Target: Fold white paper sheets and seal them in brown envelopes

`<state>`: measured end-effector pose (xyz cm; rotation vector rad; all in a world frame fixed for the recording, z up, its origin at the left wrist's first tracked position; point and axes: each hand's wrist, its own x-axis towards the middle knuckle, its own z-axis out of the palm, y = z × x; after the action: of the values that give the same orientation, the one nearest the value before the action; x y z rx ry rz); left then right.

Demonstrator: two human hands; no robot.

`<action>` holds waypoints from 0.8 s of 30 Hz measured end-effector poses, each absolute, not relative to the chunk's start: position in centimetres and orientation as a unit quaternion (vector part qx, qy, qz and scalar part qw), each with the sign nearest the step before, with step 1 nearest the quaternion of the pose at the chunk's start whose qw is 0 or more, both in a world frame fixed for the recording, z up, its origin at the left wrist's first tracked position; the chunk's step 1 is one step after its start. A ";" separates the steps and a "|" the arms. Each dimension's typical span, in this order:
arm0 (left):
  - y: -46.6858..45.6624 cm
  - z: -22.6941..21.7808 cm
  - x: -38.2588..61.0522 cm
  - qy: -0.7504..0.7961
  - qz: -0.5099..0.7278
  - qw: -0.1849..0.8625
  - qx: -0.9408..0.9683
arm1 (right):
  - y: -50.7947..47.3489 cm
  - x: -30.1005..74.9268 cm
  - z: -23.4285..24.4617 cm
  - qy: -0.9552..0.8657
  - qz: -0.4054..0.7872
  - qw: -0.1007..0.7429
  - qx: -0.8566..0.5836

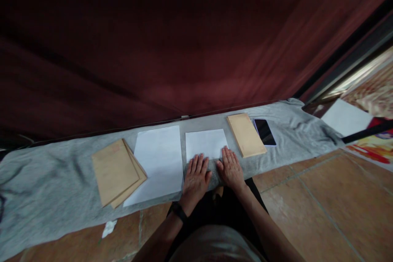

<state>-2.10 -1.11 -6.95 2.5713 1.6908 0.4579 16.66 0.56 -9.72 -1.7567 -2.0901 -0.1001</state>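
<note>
A small white sheet of paper (205,142), perhaps folded, lies crosswise in front of me on a grey cloth. My left hand (196,176) rests flat at its near left edge, fingers stretched out over the border. At the near right corner my right hand (231,168) also lies flat, its fingertips touching the paper. Neither hand grips anything. Left of the small sheet is a larger stretch of white paper (159,163). Brown envelopes (115,168) overlap its left side, fanned slightly. To the right lies a stack of brown envelopes (246,135).
A phone (265,132) sits beside the right-hand envelopes. The grey cloth (61,184) covers a long, narrow surface against a dark red curtain (184,49). A crumpled white scrap (109,228) is on the tiled floor (319,200). Another white sheet (346,118) lies at far right.
</note>
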 end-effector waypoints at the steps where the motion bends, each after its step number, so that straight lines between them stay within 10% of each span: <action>1: -1.1 -6.9 -2.1 0.544 0.148 0.015 0.826 | 0.8 16.7 -9.6 -0.748 -0.034 0.205 -0.630; 24: -1.1 -6.8 -1.9 0.553 0.150 0.020 0.820 | 10.3 13.1 -9.1 -0.794 0.024 0.168 -0.583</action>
<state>-1.88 -1.12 -6.76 2.5417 1.7136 0.4663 13.08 10.27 -9.06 -1.6588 -2.2584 0.0680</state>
